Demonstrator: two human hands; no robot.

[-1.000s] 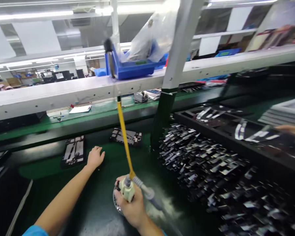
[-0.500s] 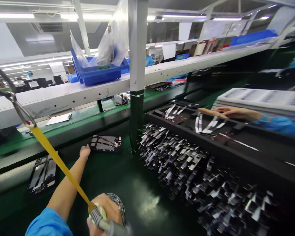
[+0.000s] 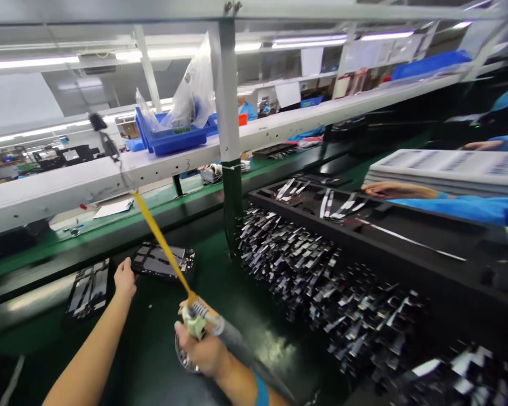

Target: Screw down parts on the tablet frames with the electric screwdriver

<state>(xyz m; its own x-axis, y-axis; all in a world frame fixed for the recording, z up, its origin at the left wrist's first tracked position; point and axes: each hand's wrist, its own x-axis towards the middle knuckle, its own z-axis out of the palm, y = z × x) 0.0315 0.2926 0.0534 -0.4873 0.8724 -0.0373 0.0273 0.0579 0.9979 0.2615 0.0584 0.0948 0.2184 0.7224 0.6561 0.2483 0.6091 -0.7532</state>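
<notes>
My left hand point(image 3: 126, 277) reaches forward, its fingers closed on the near left corner of a flat black device panel point(image 3: 163, 260) with grey strips and small parts on it. A second similar panel point(image 3: 88, 287) lies to the left of that hand. My right hand point(image 3: 207, 349) is wrapped round a pale-green hand tool point(image 3: 193, 320) with a grey ribbed sleeve and hose. The tool hangs from a yellow strap point(image 3: 161, 239); its working end is hidden. Just below it, partly covered by the hand, is a round metal dish point(image 3: 185, 356).
Many thin black and silver strips point(image 3: 305, 270) pile up on the right, before a long black tray point(image 3: 279, 211). A co-worker's hand point(image 3: 402, 190) rests by stacked white sheets point(image 3: 444, 166). A post point(image 3: 231, 197) and shelf point(image 3: 152, 175) with a blue bin point(image 3: 178, 141) stand ahead.
My left hand and its panel have shifted left and a little down in view. My right hand with the tool appears further right. The co-worker's hand has moved back from the tray.
</notes>
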